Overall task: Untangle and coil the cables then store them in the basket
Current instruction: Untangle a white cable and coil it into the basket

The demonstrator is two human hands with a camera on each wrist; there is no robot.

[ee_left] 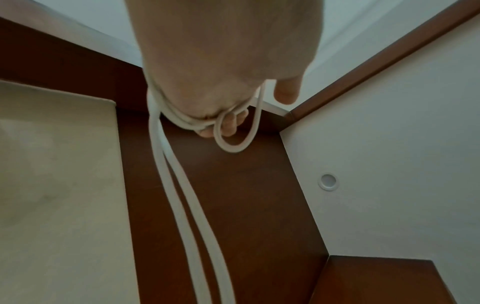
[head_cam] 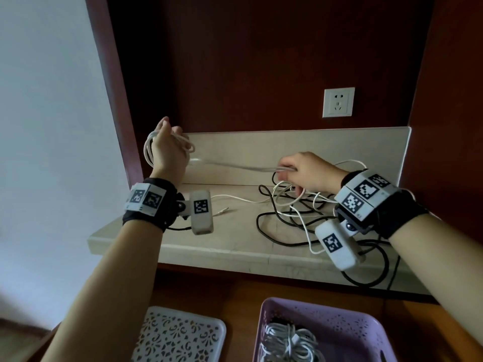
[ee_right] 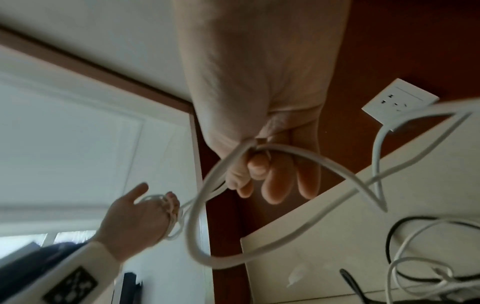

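The fingers (ee_left: 228, 125) of the left hand (head_cam: 167, 150) are curled round several turns of a thin white round charging cable (head_cam: 235, 167), which wrap the palm as a half-made coil, with the index finger sticking out free; this hand is raised at about ten o'clock above the pale stone desk (head_cam: 235, 246). The fingers (ee_right: 259, 170) of the right hand (head_cam: 305, 173), at about two o'clock over the desk, pinch the same cable further along, so a blurred stretch of it runs between the two hands. From the right hand the cable drops into a loose tangle of white and black cables (head_cam: 290, 210) lying at three o'clock on the desk, and one white lead trails out toward nine o'clock. I judge that the step in hand is winding: this cable is partly freed and partly coiled, and the pile is not yet sorted. At six o'clock, below the desk edge, a lilac perforated plastic basket (head_cam: 366, 325) already holds a tied white cable bundle (head_cam: 290, 343), with a white perforated plastic tray (head_cam: 180, 335) beside it. The next move probably calls for the right hand to feed another loop round the left palm while drawing slack clear of the black leads, so the tangle is not dragged along or pulled tighter.
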